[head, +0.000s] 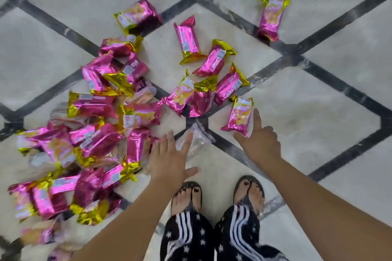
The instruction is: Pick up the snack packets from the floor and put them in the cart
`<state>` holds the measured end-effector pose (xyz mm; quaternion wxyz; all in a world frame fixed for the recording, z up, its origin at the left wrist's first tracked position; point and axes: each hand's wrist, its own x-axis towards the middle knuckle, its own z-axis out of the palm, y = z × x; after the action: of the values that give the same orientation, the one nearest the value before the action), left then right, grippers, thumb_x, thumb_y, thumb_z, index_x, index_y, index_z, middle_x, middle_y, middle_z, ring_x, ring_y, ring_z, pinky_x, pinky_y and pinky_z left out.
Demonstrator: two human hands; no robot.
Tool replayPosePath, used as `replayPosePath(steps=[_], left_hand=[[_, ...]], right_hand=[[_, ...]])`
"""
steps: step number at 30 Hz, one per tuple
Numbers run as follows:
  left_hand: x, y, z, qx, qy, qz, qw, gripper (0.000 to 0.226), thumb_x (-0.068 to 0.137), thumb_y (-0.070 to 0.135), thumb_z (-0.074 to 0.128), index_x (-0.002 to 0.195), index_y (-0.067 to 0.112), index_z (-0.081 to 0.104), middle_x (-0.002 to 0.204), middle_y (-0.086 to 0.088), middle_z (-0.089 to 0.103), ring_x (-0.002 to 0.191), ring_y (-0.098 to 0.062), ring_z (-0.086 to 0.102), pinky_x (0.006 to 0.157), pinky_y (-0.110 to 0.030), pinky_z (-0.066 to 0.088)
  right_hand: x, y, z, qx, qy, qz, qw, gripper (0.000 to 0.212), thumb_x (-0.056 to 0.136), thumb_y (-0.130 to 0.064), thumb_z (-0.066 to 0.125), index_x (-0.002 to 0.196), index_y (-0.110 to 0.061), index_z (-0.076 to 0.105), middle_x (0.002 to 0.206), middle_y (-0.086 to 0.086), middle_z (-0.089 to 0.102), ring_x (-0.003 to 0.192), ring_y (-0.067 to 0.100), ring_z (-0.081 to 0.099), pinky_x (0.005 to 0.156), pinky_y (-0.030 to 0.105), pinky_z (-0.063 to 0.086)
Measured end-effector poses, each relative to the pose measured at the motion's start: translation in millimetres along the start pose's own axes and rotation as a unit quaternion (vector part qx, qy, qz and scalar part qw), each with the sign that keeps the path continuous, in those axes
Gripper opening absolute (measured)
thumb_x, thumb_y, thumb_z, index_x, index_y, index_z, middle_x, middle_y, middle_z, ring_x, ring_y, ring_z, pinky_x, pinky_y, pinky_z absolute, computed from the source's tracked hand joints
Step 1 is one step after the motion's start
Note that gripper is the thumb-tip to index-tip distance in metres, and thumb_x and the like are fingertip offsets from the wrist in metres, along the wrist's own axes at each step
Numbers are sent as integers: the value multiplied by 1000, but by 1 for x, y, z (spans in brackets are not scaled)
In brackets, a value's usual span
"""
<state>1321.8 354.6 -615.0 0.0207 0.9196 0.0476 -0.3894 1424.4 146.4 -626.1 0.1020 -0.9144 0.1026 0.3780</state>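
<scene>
Snack packets (187, 38), shiny pink w/ gold ends, on floor (318, 17); L hand (169, 155) flat, R hand (262, 143) thumb+index spread, both empty

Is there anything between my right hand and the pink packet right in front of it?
Nothing visible. The right hand is close beside the packet, forefinger stretched along its right edge, and no other packet lies between them. The cart is out of view, so the way there can't be judged.
</scene>
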Motion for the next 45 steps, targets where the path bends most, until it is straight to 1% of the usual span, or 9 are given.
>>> replayPosePath(steps=[4, 7, 11, 15, 18, 20, 27, 34, 45], left_hand=[[58, 3, 64, -45, 12, -16, 999, 112, 75, 84, 45, 143, 37, -30, 158, -24, 17, 146, -38, 21, 117, -49, 22], [81, 3, 93, -46, 129, 3, 991, 121, 49, 83, 55, 152, 27, 23, 105, -25, 63, 89, -38, 65, 75, -47, 54], [81, -1, 97, -88, 188, 30, 978, 115, 49, 67, 78, 147, 25, 34, 75, -13, 56, 64, -31, 59, 60, -40, 51], [44, 6, 52, -167, 188, 32, 967, 113, 61, 60, 81, 152, 30, 22, 82, -12, 52, 67, -29, 55, 61, -39, 51], [9, 14, -13, -158, 105, 12, 982, 105, 81, 70, 57, 148, 48, -22, 106, -8, 43, 92, -26, 51, 78, -34, 48], [-14, 16, -59, -162, 122, -6, 979, 97, 85, 74, 44, 139, 49, -33, 112, -8, 39, 98, -25, 48, 84, -33, 47], [-95, 13, -231, -230, 181, -44, 955, 98, 84, 73, 51, 144, 54, -24, 127, -18, 41, 110, -33, 50, 83, -36, 49], [-229, 19, -377, -237, 234, -41, 942, 97, 83, 66, 59, 144, 49, -15, 106, -20, 49, 92, -35, 53, 71, -34, 42], [-430, 58, -469, -244, 210, -27, 946, 93, 85, 73, 48, 148, 51, -18, 115, -9, 43, 79, -23, 51, 57, -28, 35]], right_hand=[[58, 0, 63, 23, 32, 6, 999, 98, 82, -73, 50, 152, -40, -9, 139, 19, 32, 122, 40, 42, 98, 44, 39], [79, -1, 89, 21, 117, -25, 993, 97, 82, -71, 53, 154, -39, -4, 133, 18, 39, 115, 38, 45, 91, 43, 43], [75, 0, 93, 108, 141, -68, 982, 89, 91, -48, 58, 151, -45, -8, 115, 17, 45, 95, 36, 54, 73, 41, 51], [39, 4, 53, 150, 138, -59, 977, 80, 96, -40, 54, 150, -45, -5, 116, 19, 45, 83, 37, 55, 64, 36, 45], [3, 1, 1, 144, 158, -86, 973, 79, 96, -41, 54, 146, -47, -7, 105, 18, 48, 82, 37, 53, 67, 39, 47], [-21, -6, -42, 131, 165, -101, 972, 78, 96, -41, 54, 148, -44, -5, 101, 17, 48, 82, 36, 52, 68, 42, 48], [-121, -39, -200, 128, 179, -151, 964, 77, 96, -38, 54, 154, -32, 4, 101, 16, 49, 84, 34, 53, 70, 40, 47], [-250, -36, -327, 86, 224, -201, 950, 84, 93, -38, 60, 154, -28, 4, 96, 17, 55, 80, 36, 54, 64, 43, 50], [-448, 20, -413, 163, 242, -212, 933, 86, 93, -43, 57, 155, -30, -1, 100, 10, 50, 87, 27, 50, 71, 36, 45]])
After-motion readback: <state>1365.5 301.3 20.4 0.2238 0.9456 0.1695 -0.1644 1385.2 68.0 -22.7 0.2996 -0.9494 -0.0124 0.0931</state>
